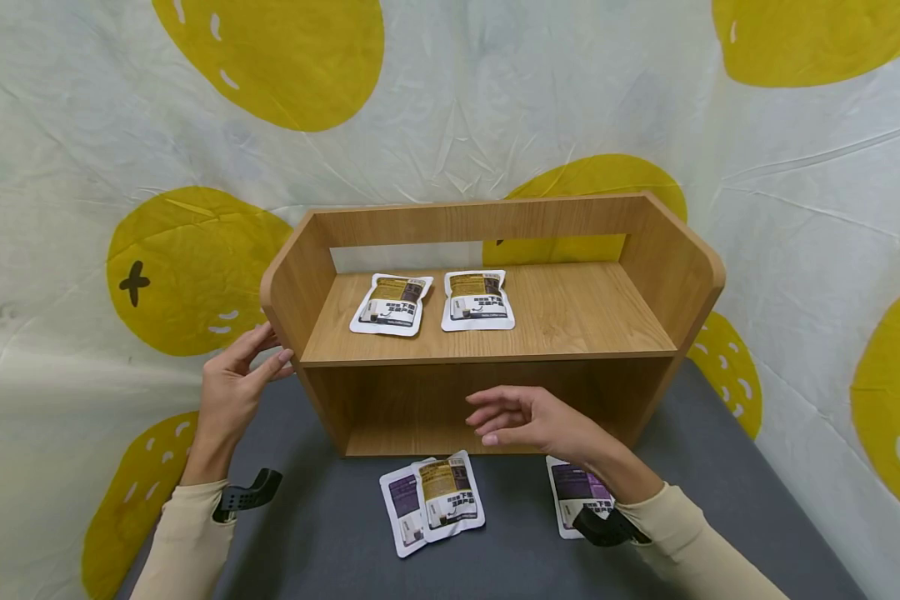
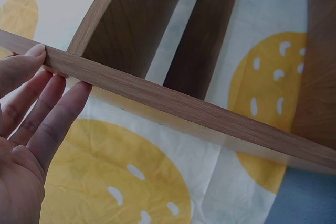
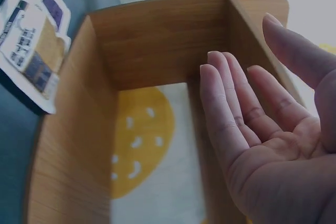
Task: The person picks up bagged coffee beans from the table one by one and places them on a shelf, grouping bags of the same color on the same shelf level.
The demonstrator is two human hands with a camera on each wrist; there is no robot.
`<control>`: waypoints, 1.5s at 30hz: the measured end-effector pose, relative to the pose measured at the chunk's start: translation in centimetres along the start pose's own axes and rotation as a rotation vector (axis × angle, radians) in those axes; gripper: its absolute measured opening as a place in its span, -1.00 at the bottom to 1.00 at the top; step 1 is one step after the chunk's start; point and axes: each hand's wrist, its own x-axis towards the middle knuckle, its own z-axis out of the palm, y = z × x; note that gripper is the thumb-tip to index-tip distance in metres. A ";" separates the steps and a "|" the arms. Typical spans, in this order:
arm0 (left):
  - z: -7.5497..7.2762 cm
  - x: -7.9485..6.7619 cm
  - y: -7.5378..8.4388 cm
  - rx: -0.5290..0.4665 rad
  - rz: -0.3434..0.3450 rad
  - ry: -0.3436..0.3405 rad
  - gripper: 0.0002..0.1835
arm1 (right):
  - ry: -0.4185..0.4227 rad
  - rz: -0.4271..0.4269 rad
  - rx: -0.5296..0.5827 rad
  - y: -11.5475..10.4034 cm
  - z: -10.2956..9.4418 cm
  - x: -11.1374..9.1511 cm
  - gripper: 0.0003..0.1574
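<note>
A two-level wooden shelf (image 1: pixel 487 361) stands on a dark table. My left hand (image 1: pixel 234 379) holds its left side panel, thumb at the front edge and nearly straight fingers along the outer face; the left wrist view shows the fingertips (image 2: pixel 80 88) right at that edge. My right hand (image 1: pixel 536 419) is in front of the lower compartment, fingers loosely bent and nothing in them. Two white pouches with gold labels, a left one (image 1: pixel 392 305) and a right one (image 1: pixel 477 301), lie side by side on the upper level.
Before the shelf, a gold-labelled pouch (image 1: pixel 450 496) overlaps a purple-labelled one (image 1: pixel 405 508). Another purple-labelled pouch (image 1: pixel 570 492) lies partly hidden under my right wrist. Behind the shelf hangs a white curtain (image 1: pixel 450 100) with yellow figures.
</note>
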 end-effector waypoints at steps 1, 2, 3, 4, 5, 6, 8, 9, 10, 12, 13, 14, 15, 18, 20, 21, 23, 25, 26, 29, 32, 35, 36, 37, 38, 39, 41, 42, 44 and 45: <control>0.0 0.0 0.0 -0.004 0.000 0.000 -0.40 | 0.003 0.005 0.008 0.4 0.1 0.1 -0.32; 0.0 0.0 0.0 -0.007 0.000 0.000 -0.40 | 0.006 0.009 0.013 0.7 0.3 0.1 -0.31; 0.0 0.0 0.0 -0.008 0.000 0.000 -0.40 | 0.009 0.013 0.021 1.0 0.4 0.2 -0.30; 0.0 0.0 0.0 -0.009 0.000 0.001 -0.40 | 0.010 0.016 0.030 1.3 0.6 0.3 -0.29; -0.1 0.0 0.0 -0.009 0.001 0.001 -0.40 | 0.014 0.021 0.034 1.6 0.7 0.3 -0.29; -0.1 0.0 0.0 -0.009 0.002 0.001 -0.40 | 0.018 0.026 0.038 1.9 0.8 0.4 -0.30; -0.1 0.0 0.0 -0.009 0.004 0.001 -0.40 | 0.022 0.034 0.038 2.4 1.1 0.5 -0.30; -0.1 0.0 0.0 -0.010 0.004 0.001 -0.40 | 0.025 0.042 0.041 2.7 1.2 0.5 -0.30; -0.1 0.0 0.0 -0.011 0.004 0.000 -0.40 | 0.028 0.048 0.042 2.9 1.4 0.6 -0.31; -0.1 0.0 0.0 -0.013 0.004 -0.001 -0.40 | 0.036 0.060 0.035 3.4 1.6 0.7 -0.31; -0.1 0.0 0.0 -0.015 0.003 -0.002 -0.40 | 0.039 0.062 0.034 3.7 1.7 0.8 -0.32; -0.1 0.0 0.0 -0.015 0.002 -0.003 -0.40 | 0.043 0.064 0.034 4.0 1.8 0.8 -0.32; -0.1 0.0 0.0 -0.015 0.001 -0.003 -0.40 | 0.046 0.061 0.035 4.3 1.9 0.8 -0.33; 0.0 0.0 0.0 -0.016 0.000 -0.004 -0.40 | 0.050 0.043 0.050 5.2 2.2 1.0 -0.33; 0.0 0.0 -0.1 -0.013 0.001 -0.004 -0.40 | 0.049 0.035 0.060 5.8 2.5 1.1 -0.33; 0.0 0.0 -0.1 -0.013 0.002 -0.004 -0.40 | 0.048 0.032 0.067 6.1 2.7 1.1 -0.33; 0.0 0.0 -0.1 -0.011 0.005 -0.003 -0.40 | 0.054 0.037 0.073 6.7 3.0 1.2 -0.32; 0.0 0.0 0.0 -0.010 0.008 -0.004 -0.40 | 0.065 0.047 0.073 7.1 3.3 1.3 -0.33; 0.0 0.0 0.0 -0.012 0.008 -0.004 -0.40 | 0.072 0.053 0.078 7.4 3.5 1.4 -0.34; 0.0 0.0 0.0 -0.016 0.009 -0.006 -0.40 | 0.091 0.068 0.081 8.0 3.7 1.5 -0.35; 0.0 -0.1 0.0 -0.014 0.007 -0.007 -0.40 | 0.098 0.070 0.083 8.6 3.9 1.6 -0.35; 0.0 -0.1 0.0 -0.008 0.005 -0.006 -0.40 | 0.109 0.073 0.062 9.3 4.1 1.7 -0.35; 0.0 -0.1 0.0 -0.006 0.005 -0.005 -0.39 | 0.115 0.073 0.051 9.5 4.1 1.7 -0.35; 0.0 -0.1 -0.1 -0.005 0.005 -0.004 -0.39 | 0.120 0.080 0.045 9.7 4.2 1.8 -0.35; 0.0 -0.1 -0.1 -0.003 0.005 -0.003 -0.39 | 0.124 0.079 0.033 9.9 4.3 1.8 -0.34; 0.0 -0.1 -0.1 -0.002 0.005 -0.003 -0.39 | 0.128 0.077 0.021 10.1 4.4 1.8 -0.33; 0.0 -0.1 -0.1 -0.003 0.006 -0.002 -0.39 | 0.133 0.073 0.009 10.5 4.6 1.9 -0.32; 0.0 -0.1 -0.1 -0.004 0.006 -0.001 -0.39 | 0.136 0.069 0.003 10.6 4.7 1.9 -0.31; 0.0 -0.1 -0.1 -0.005 0.006 -0.001 -0.39 | 0.137 0.055 -0.012 10.9 4.9 2.0 -0.29; 0.0 -0.1 -0.1 -0.004 0.006 0.000 -0.39 | 0.138 0.051 -0.019 11.0 5.0 2.1 -0.29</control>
